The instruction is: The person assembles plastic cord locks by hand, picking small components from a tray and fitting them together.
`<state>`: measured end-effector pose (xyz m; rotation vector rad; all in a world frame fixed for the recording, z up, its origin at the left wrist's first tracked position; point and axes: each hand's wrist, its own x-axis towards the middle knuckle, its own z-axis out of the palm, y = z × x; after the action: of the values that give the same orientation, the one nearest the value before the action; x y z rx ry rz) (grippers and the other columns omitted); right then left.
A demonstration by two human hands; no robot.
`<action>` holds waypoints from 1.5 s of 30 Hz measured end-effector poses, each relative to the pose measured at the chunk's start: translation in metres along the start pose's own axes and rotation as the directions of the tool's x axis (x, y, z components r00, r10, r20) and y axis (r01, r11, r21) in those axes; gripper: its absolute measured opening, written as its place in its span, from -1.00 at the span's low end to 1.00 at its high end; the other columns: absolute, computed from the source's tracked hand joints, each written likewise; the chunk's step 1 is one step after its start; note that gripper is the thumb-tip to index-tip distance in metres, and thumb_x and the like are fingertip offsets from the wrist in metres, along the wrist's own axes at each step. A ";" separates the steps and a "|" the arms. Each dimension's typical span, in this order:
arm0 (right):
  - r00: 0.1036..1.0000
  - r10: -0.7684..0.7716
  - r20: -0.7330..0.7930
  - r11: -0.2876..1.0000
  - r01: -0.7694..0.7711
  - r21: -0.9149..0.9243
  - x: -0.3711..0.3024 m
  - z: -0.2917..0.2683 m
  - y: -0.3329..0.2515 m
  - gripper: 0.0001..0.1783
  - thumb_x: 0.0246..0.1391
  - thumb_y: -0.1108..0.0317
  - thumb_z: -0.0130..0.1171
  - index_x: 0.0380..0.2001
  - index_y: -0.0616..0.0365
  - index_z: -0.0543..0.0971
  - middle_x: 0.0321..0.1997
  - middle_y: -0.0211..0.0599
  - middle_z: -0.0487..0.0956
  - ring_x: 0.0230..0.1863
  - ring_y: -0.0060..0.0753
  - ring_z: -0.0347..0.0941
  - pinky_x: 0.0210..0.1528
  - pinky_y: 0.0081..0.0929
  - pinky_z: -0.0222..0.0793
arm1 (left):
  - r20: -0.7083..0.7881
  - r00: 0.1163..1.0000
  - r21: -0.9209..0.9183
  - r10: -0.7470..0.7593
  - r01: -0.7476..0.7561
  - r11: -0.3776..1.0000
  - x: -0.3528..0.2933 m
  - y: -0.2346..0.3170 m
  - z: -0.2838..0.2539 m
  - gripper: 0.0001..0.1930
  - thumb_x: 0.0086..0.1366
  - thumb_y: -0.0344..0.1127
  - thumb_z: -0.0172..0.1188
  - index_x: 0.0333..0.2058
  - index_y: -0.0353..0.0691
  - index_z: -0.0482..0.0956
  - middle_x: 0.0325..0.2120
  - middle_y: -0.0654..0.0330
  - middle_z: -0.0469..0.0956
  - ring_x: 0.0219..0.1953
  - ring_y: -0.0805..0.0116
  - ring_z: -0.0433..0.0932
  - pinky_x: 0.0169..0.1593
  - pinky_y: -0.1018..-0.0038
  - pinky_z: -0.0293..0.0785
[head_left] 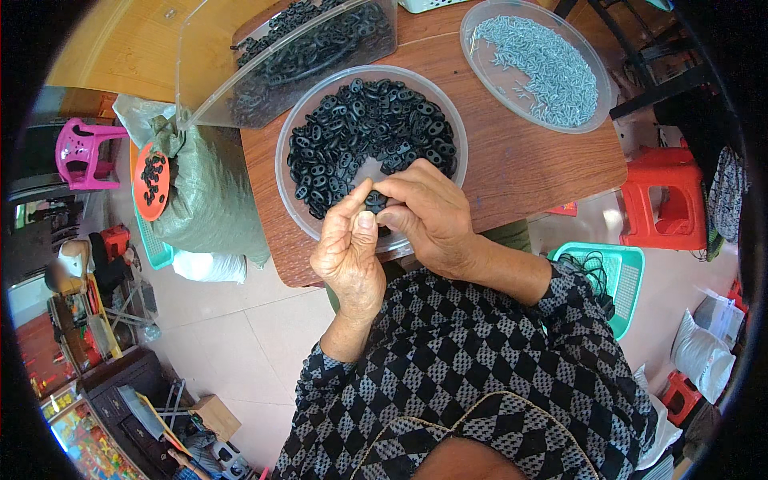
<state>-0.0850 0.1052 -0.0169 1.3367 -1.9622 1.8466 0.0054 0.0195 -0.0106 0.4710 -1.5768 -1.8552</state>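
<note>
"Where are your hands?"

"My left hand (352, 256) and right hand (436, 216) are over the near rim of the round tub (369, 169), fingers curled, thumbs and forefingers brought together. I cannot tell whether anything is pinched there; my own fingertips hide it."

"And the black pieces?"

"Just past my fingers. The black two-holed pieces (360, 120) lie heaped inside the round tub, with a pale patch of its bottom showing through."

"How would one handle?"

"Light and stiff, I'd judge, like moulded plastic, and hard to break. The faces shine a little, so one could skid off a fingertip, and a loose heap like that should shift when I dig in."

"Where do you take hold?"

"I'd pinch the outer edges between thumb and forefinger, keeping both holes uncovered."

"What's farther out?"

"Beyond the round tub's far left side, a clear bin (196, 88) holds more of the same. Off to the tub's far right, a round tray (502, 80) carries slim silvery pieces (552, 72). Those look hard and ready to roll; I'd take one at mid-length."
</note>
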 end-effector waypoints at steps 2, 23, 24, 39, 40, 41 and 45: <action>1.000 -0.006 -0.006 1.000 0.006 -0.005 -0.001 0.000 0.000 -0.71 -0.19 0.53 0.23 -0.32 0.35 0.47 -0.44 -0.18 0.44 -0.43 -0.22 0.31 -0.41 -0.36 0.25 | -0.009 1.000 -0.006 -0.002 0.002 1.000 -0.002 -0.002 -0.001 -0.69 0.25 -0.46 0.13 -0.06 -0.51 0.44 -0.09 -0.01 0.50 -0.20 0.55 0.45 -0.12 0.66 0.39; 0.996 0.044 -0.081 0.999 -0.046 -0.025 0.007 -0.010 0.003 -0.83 -0.15 0.53 0.17 -0.39 0.28 0.46 -0.45 -0.17 0.45 -0.43 -0.12 0.33 -0.39 -0.26 0.26 | 0.018 1.000 0.142 -0.009 0.006 0.990 0.007 0.003 0.010 -0.74 0.29 -0.49 0.05 -0.06 -0.42 0.47 -0.24 0.13 0.54 -0.29 0.53 0.47 -0.17 0.59 0.42; 0.998 0.024 -0.057 0.998 -0.027 -0.054 0.007 -0.012 0.004 -0.84 -0.14 0.51 0.16 -0.40 0.27 0.47 -0.45 -0.17 0.45 -0.44 -0.12 0.34 -0.38 -0.27 0.26 | 0.049 0.994 0.151 -0.102 0.094 0.984 0.006 0.006 0.009 -0.73 0.31 -0.49 0.02 -0.03 -0.40 0.45 -0.28 0.18 0.54 -0.32 0.57 0.46 -0.21 0.64 0.42; 0.963 -0.162 -0.215 0.619 -0.071 -0.782 0.235 -0.148 0.141 -0.78 -0.20 0.42 0.09 -0.42 0.27 0.59 -0.42 0.13 0.56 -0.29 0.10 0.52 -0.24 -0.13 0.40 | 0.096 0.992 0.586 0.083 -0.124 0.800 0.009 -0.003 -0.025 -0.83 0.17 -0.49 0.20 -0.24 -0.40 0.54 -0.46 0.14 0.59 -0.42 0.41 0.57 -0.32 0.53 0.50; 0.926 -0.333 -0.178 0.495 0.012 -0.869 0.239 -0.149 0.147 -0.78 -0.21 0.43 0.09 -0.43 0.29 0.59 -0.44 0.14 0.55 -0.31 0.12 0.51 -0.25 -0.12 0.39 | 0.160 0.983 0.635 0.086 -0.169 0.754 0.013 0.000 -0.025 -0.82 0.14 -0.53 0.20 -0.24 -0.39 0.54 -0.47 0.14 0.58 -0.41 0.39 0.57 -0.31 0.52 0.50; 0.925 -0.334 -0.181 0.498 0.010 -0.867 0.236 -0.151 0.153 -0.78 -0.21 0.43 0.09 -0.43 0.29 0.59 -0.44 0.14 0.55 -0.31 0.12 0.51 -0.25 -0.12 0.39 | 0.228 0.970 0.674 0.085 -0.220 0.706 0.018 0.003 -0.024 -0.80 0.10 -0.57 0.21 -0.25 -0.38 0.55 -0.47 0.14 0.58 -0.41 0.37 0.57 -0.31 0.51 0.49; 0.983 -0.144 -0.114 0.668 0.012 -0.744 0.188 -0.106 0.127 -0.79 -0.23 0.45 0.09 -0.47 0.32 0.59 -0.46 0.15 0.55 -0.34 0.13 0.51 -0.28 -0.13 0.40 | 0.383 0.918 0.789 0.107 -0.385 0.479 0.036 0.010 -0.023 -0.79 -0.04 -0.60 0.22 -0.34 -0.36 0.53 -0.49 0.08 0.54 -0.42 0.19 0.53 -0.33 0.39 0.45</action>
<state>-0.3290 0.0847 0.0331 0.9308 -2.1444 0.8590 -0.0035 -0.0222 -0.0009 0.3446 -2.5884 -0.7923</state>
